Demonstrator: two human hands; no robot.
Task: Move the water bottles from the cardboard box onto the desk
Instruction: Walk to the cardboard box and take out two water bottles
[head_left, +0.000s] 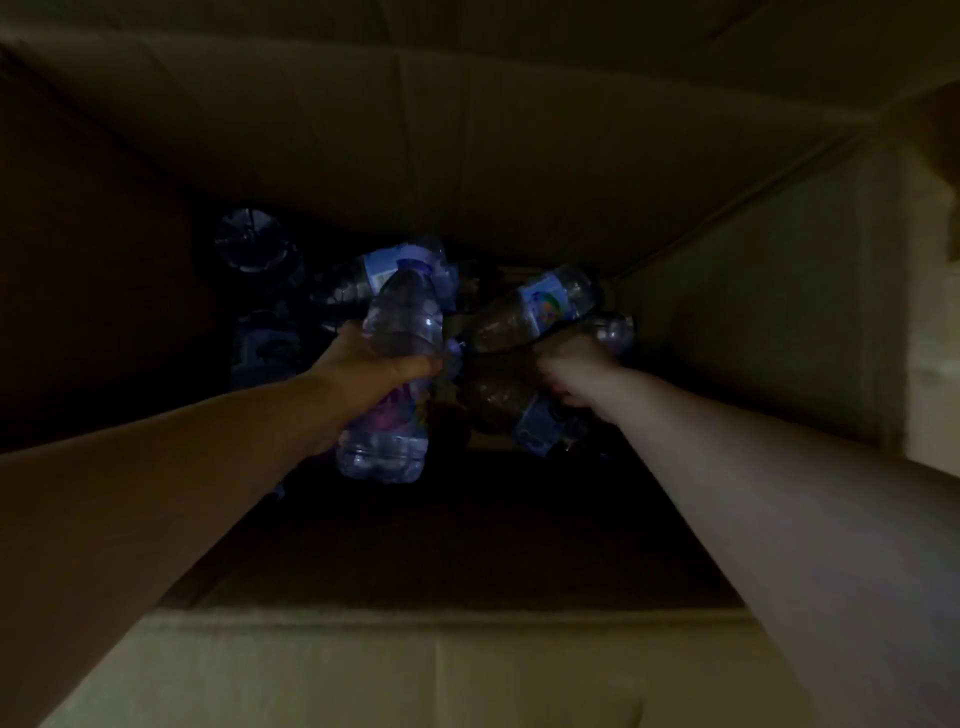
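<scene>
- the whole view looks down into a deep cardboard box; its inner walls are dim and brown, the bottom nearly black, and nothing of the room shows past its flaps.
- in the box's far left corner a bottle stands on end, its round clear end facing up; just below it another dark bottle shape is too murky to read.
- left of the box's middle, the left hand is wrapped round a clear water bottle, thumb over the front, fingers curled behind; the bottle is nearly upright and lifted above the heap, its base toward the box's near wall.
- behind that held bottle, toward the far wall, a bottle with a blue label lies on its side.
- right of the box's middle, a labelled bottle lies tilted across the pile, one end up toward the right wall.
- the right hand reaches in just below it, knuckles up, fingers curled down onto a lying bottle with a blue label; the hand is blurred and i cannot tell whether it truly grips it.
- both bare forearms come in over the box's near wall, well apart.
</scene>
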